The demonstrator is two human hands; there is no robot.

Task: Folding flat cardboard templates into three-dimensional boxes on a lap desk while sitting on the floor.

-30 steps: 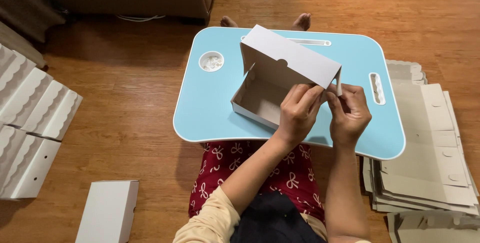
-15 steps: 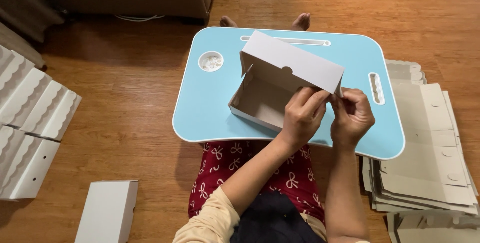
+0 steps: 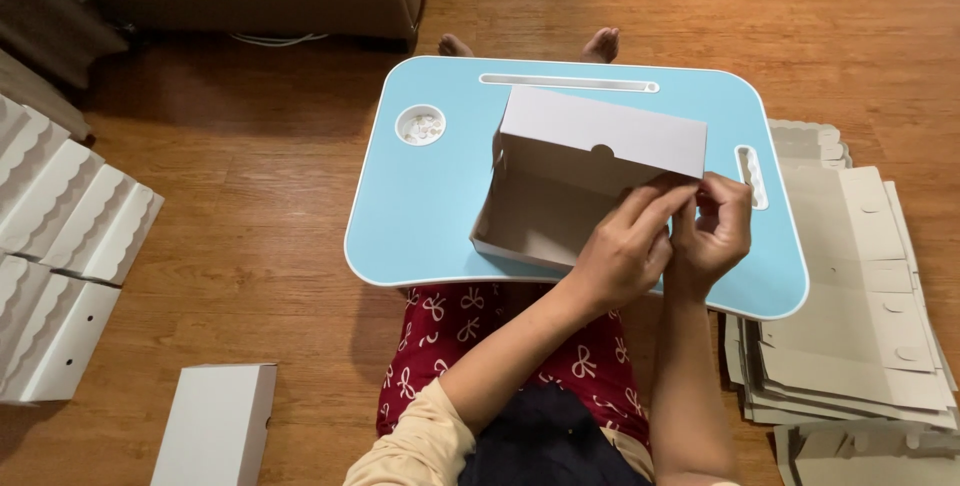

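head view: left hand (image 3: 622, 251) and right hand (image 3: 712, 229) pinch the right corner of the white box (image 3: 585, 181); a hard press may bend the flap

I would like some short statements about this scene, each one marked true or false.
1. Both hands, the left hand and the right hand, work at one corner of the white cardboard box. True.
2. The box sits on a red table. False: the lap table is light blue.
3. A stack of flat cardboard sheets lies on the floor to the person's right. True.
4. The round recess in the table is to the right of the box. False: it is to its left.
5. The box is closed. False: its lid stands open.
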